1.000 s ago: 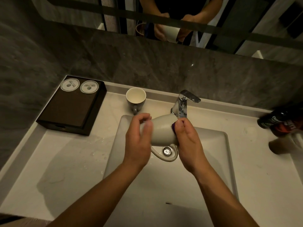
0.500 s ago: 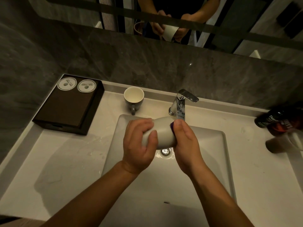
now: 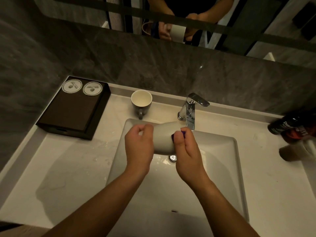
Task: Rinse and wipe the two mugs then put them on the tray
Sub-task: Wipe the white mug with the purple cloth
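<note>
I hold a pale mug (image 3: 163,137) on its side over the sink basin (image 3: 220,151), in front of the faucet (image 3: 189,110). My left hand (image 3: 139,147) grips its left end, near the rim. My right hand (image 3: 185,149) presses a small purple cloth or sponge (image 3: 177,134) against its right end, the base. The mug's handle is hidden. A second mug (image 3: 141,101), dark outside and pale inside, stands upright on the counter behind the basin's left corner. The dark tray (image 3: 68,115) lies at the back left with two round paper coasters (image 3: 82,88) on it.
A dark bottle (image 3: 289,127) lies at the right edge beside a blurred object. Water drops spot the white counter (image 3: 56,168) left of the basin. The drain (image 3: 172,158) sits below the mug. A mirror above the grey wall reflects my hands.
The mug has been turned in my hands: its handle hung below it a second ago and is out of sight now. My left hand shifted its grip around the rim end.
</note>
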Available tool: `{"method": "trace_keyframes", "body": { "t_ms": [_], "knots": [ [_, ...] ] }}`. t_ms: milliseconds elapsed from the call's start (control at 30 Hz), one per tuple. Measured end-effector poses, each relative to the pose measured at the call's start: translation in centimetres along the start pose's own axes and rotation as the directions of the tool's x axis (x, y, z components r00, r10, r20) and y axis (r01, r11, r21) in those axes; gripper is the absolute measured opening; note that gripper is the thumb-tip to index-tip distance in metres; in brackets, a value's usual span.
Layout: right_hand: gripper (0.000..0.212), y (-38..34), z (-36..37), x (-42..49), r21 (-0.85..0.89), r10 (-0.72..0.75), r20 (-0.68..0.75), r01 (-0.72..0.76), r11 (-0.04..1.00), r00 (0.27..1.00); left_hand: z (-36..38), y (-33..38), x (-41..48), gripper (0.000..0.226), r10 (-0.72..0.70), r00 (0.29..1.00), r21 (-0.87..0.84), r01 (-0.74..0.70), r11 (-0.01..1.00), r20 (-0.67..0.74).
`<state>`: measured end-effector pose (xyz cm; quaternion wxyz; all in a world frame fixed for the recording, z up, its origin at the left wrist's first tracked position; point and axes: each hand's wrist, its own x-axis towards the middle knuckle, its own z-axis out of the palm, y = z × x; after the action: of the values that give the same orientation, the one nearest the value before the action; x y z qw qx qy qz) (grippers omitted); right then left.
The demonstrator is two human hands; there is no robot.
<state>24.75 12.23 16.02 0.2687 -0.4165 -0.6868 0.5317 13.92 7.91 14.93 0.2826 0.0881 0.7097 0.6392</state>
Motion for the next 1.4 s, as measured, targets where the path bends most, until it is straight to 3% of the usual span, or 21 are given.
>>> {"method": "trace_keyframes", "body": {
  "t_ms": [33, 100, 167, 233, 267, 300, 367, 400, 433, 633, 800, 867, 933, 1000, 1033, 1067, 1133, 1200, 1267, 1300, 1400],
  "knots": [
    [0.024, -0.2, -0.1, 0.3, 0.076, 0.052, -0.019, -0.05, 0.996, 0.998, -0.3, -0.2, 0.0, 0.01, 0.213, 0.977, 0.064, -0.213, 0.975, 0.002],
    [0.027, -0.6, -0.5, 1.1, 0.305, 0.192, -0.019, -0.177, 0.936, 0.981, -1.0, -1.1, 0.4, 0.008, 0.638, 0.765, 0.107, -0.644, 0.758, 0.085],
    [0.026, -1.1, -1.0, 1.6, 0.411, 0.258, 0.021, -0.243, 0.878, 0.966, -1.3, -2.0, 0.6, 0.024, 0.776, 0.605, 0.122, -0.796, 0.593, 0.178],
    [0.027, -1.4, -1.1, 1.4, 0.298, 0.188, 0.004, -0.181, 0.937, 0.982, -1.1, -1.5, 0.4, 0.039, 0.608, 0.776, 0.011, -0.618, 0.786, 0.166],
    [0.027, -1.3, -1.1, 1.1, 0.199, 0.119, -0.014, -0.114, 0.973, 0.993, -1.0, -0.3, 0.1, 0.046, 0.354, 0.929, -0.119, -0.341, 0.932, 0.109],
    [0.026, -1.1, -1.0, 0.8, 0.091, 0.036, -0.018, -0.034, 0.995, 0.999, -0.8, 0.9, -0.1, 0.05, 0.061, 0.989, -0.179, -0.036, 0.983, 0.138],
    [0.02, 0.0, -1.0, 0.4, -0.109, -0.112, 0.025, 0.114, 0.988, 0.993, -1.0, 1.8, 0.8, 0.056, -0.459, 0.816, -0.26, 0.556, 0.789, 0.351],
    [0.018, 0.8, -0.9, 0.2, -0.182, -0.138, 0.062, 0.147, 0.972, 0.988, -1.1, 2.1, 1.2, 0.053, -0.54, 0.74, -0.233, 0.653, 0.721, 0.401],
    [0.017, 1.3, -0.8, -0.1, -0.224, -0.131, 0.085, 0.148, 0.963, 0.988, -1.0, 2.2, 1.4, 0.047, -0.549, 0.752, -0.201, 0.639, 0.742, 0.365],
    [0.022, 0.2, -0.3, -0.2, -0.111, -0.14, 0.035, 0.143, 0.983, 0.99, -0.2, 1.0, 0.2, 0.031, -0.25, 0.968, -0.113, 0.25, 0.962, 0.014],
    [0.026, -0.6, -0.6, 0.1, 0.012, -0.104, 0.014, 0.104, 0.995, 0.994, -0.7, 0.1, -0.7, 0.038, 0.248, 0.969, 0.051, -0.248, 0.967, 0.01],
    [0.032, -0.6, -0.7, 0.2, 0.071, -0.065, 0.015, 0.064, 0.995, 0.998, -1.4, -0.8, -0.1, 0.038, 0.556, 0.829, 0.112, -0.56, 0.821, 0.069],
    [0.039, -0.4, -1.0, 0.4, 0.204, 0.023, 0.027, -0.028, 0.979, 0.999, -2.2, -2.2, 1.4, 0.049, 0.817, 0.543, 0.147, -0.84, 0.523, 0.196],
    [0.033, -0.5, -1.1, 0.4, 0.366, 0.143, 0.063, -0.156, 0.917, 0.988, -2.6, -2.8, 2.7, 0.051, 0.893, 0.318, 0.139, -0.947, 0.288, 0.319],
    [0.03, -0.5, -1.1, 0.4, 0.384, 0.17, 0.075, -0.186, 0.904, 0.983, -2.7, -2.9, 3.0, 0.05, 0.887, 0.308, 0.128, -0.951, 0.281, 0.345],
    [0.029, -0.4, -1.0, 0.4, 0.339, 0.173, 0.062, -0.184, 0.923, 0.983, -2.7, -2.9, 2.9, 0.048, 0.855, 0.376, 0.107, -0.926, 0.363, 0.357],
    [0.032, -0.2, -1.0, 0.3, 0.228, 0.113, 0.015, -0.114, 0.967, 0.993, -2.4, -1.7, 1.5, 0.036, 0.653, 0.688, 0.08, -0.705, 0.705, 0.315],
    [0.032, -0.1, -1.0, 0.0, 0.145, 0.011, -0.012, -0.01, 0.989, 1.0, -1.6, 0.8, 0.9, 0.027, 0.115, 0.946, 0.048, -0.135, 0.99, 0.303],
    [0.03, 0.2, -1.1, -0.2, 0.073, -0.037, 0.019, 0.036, 0.997, 0.999, -1.1, 2.5, 1.4, 0.028, -0.328, 0.893, 0.068, 0.323, 0.944, 0.308],
    [0.029, 0.4, -1.1, -0.3, 0.05, -0.048, 0.039, 0.046, 0.998, 0.998, -1.1, 2.9, 1.5, 0.029, -0.383, 0.871, 0.126, 0.362, 0.924, 0.309],
    [0.031, 0.3, -1.6, -0.1, 0.068, -0.043, 0.076, 0.038, 0.997, 0.996, -1.5, 1.8, 1.1, 0.04, -0.07, 0.939, 0.316, -0.042, 0.948, 0.336]
  ]
}}
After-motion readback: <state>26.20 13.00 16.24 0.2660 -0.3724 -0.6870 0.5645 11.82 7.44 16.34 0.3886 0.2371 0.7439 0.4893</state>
